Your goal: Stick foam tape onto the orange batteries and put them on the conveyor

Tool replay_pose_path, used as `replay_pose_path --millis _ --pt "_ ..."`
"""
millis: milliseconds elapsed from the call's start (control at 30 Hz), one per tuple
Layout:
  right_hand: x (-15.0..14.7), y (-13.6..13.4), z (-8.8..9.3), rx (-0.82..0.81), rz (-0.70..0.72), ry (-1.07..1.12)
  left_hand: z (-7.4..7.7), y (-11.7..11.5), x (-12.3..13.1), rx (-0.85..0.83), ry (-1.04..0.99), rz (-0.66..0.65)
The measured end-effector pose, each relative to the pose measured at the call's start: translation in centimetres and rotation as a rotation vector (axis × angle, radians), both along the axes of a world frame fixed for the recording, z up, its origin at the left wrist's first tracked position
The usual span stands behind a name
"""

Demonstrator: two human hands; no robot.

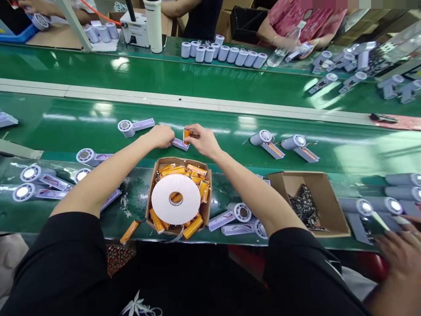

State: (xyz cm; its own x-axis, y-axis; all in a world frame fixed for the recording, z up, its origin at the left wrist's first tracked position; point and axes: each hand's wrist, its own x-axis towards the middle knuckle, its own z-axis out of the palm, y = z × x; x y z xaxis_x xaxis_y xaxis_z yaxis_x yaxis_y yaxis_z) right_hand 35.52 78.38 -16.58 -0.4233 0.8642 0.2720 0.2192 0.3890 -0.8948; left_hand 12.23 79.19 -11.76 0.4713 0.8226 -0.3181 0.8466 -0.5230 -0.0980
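Over the green belt (pixel 217 154), my left hand (pixel 163 136) has its fingers closed on a pale purple housing (pixel 180 144), whose open handle sticks out to the right. My right hand (pixel 201 139) pinches an orange battery (pixel 187 135) upright at the end of that handle. Another purple housing (pixel 126 127) lies just left of my left hand. Below both hands stands a cardboard box (pixel 210 193) of orange batteries, with a white reel (pixel 164 188) on top of them.
Two housings with orange batteries (pixel 274 150) (pixel 307 153) lie on the belt to the right. A box (pixel 335 210) of circuit boards stands at front right. Another person's hand (pixel 403 245) works at the right edge. A loose battery (pixel 130 232) lies near the front edge.
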Motion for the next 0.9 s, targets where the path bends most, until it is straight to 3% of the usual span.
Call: replay_pose_path --millis 167,400,500,700,833,900 --pt "0.2 -0.5 -0.3 0.029 -0.037 -0.093 1.1 1.6 -0.1 -0.138 -0.133 0.066" --pt "-0.8 -0.9 2.3 0.243 0.052 -0.891 0.3 0.7 1.0 -0.008 -0.285 0.204" --pt "-0.7 -1.3 3.9 0.288 0.072 -1.08 -0.1 0.7 1.6 0.016 -0.307 0.246" --pt "-1.8 -2.4 5.1 0.293 0.162 -1.182 -0.5 1.7 1.6 -0.027 -0.448 0.219" --pt "-2.9 -0.4 4.2 0.283 0.17 -1.211 -0.7 1.6 2.9 0.011 -0.424 0.299" --pt "-2.3 0.5 3.9 0.28 0.212 -1.15 -0.1 0.3 3.4 0.064 -0.437 0.343"
